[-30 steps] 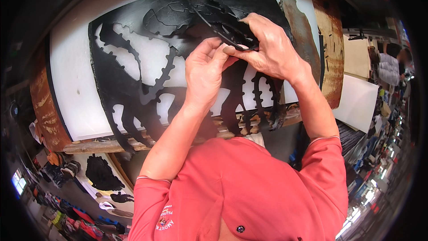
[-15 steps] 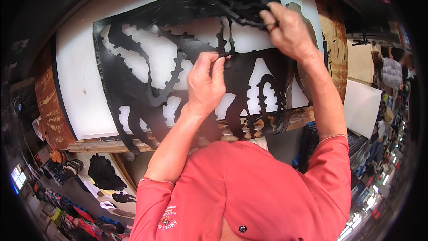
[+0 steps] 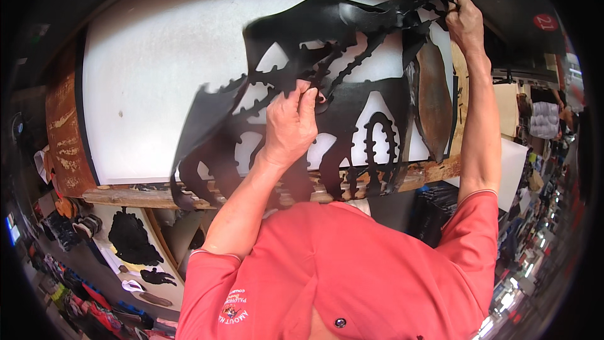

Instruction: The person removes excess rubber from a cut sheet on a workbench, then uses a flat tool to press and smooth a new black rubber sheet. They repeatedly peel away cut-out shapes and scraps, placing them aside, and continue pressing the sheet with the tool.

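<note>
A large black leather-like sheet point(image 3: 352, 107) with many cut-out openings and notched edges lies partly over the white board point(image 3: 145, 88). Its left part is lifted and folded toward the right. My left hand point(image 3: 289, 123) is closed in a pinch on the sheet near its middle. At the far right, my right hand point(image 3: 465, 22) is closed round the sheet's thin notched strips, which are raised off the board and pulled taut. The fingertips of my right hand are partly hidden by the strips. Some of the sheet hangs over the board's near edge.
A brown elongated piece point(image 3: 434, 104) rests at the board's right side. Wooden edging point(image 3: 138, 197) runs along the near side. Below left, black cut pieces point(image 3: 132, 237) lie on a lower surface. A white panel point(image 3: 513, 164) stands at the right.
My right hand has moved right and farther away, drawing the strips along. The sheet's left part has come up and folded rightward, baring the white board. My left hand stays nearly in place.
</note>
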Demonstrator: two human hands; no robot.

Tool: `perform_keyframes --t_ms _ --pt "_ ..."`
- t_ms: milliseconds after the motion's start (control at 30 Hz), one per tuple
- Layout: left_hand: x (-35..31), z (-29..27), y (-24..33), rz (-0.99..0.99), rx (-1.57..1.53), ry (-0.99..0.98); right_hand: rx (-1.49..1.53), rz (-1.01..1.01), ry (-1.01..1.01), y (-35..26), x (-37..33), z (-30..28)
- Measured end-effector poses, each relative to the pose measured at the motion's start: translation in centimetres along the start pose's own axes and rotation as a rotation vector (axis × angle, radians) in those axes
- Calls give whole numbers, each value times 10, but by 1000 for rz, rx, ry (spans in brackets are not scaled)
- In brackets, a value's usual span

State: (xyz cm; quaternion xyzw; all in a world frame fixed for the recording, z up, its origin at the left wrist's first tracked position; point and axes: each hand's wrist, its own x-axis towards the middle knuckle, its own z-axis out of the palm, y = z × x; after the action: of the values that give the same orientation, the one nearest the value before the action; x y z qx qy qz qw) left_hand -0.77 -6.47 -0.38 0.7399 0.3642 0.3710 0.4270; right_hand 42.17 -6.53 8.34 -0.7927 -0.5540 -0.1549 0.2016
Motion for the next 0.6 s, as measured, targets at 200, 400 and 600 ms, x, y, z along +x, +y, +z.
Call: perform_keyframes --t_ms 200,400,600 --pt "0 -3 -4 -158 -295 124 -17 286 0 26 1 1" --pt "-4 0 -14 -166 -216 98 -168 163 44 76 9 -42" --pt "-7 1 -22 -311 -282 87 -118 209 41 73 8 -52"
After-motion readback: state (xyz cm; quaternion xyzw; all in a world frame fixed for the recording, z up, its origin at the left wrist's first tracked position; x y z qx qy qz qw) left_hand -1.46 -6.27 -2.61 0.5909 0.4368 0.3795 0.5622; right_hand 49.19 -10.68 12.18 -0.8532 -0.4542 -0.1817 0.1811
